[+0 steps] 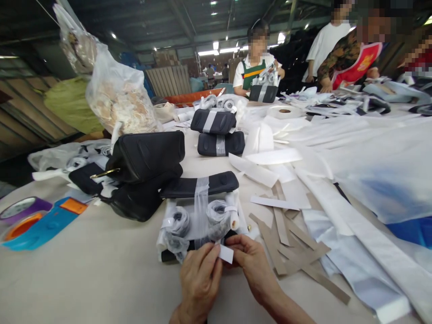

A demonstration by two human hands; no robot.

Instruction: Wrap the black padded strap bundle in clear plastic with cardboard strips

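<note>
In front of me lies a black bag [219,182] with a strip of clear plastic across its middle. Two coiled straps [218,218] in clear wrap sit on its near side. A small white paper tag [226,254] shows between my hands at the bag's near edge. My left hand [201,274] is closed, thumb and forefinger pinching the tag. My right hand [248,261] is at the bag's near right corner with its fingers bent inward; its fingertips are partly hidden, and what they grip I cannot make out.
More black bags [145,153] stand at the left, and wrapped ones [221,143] lie farther back. A blue tape dispenser [47,225] is at the left edge. Brown paper strips [297,243] and white sheets [364,234] cover the right. Co-workers [258,72] are across the table.
</note>
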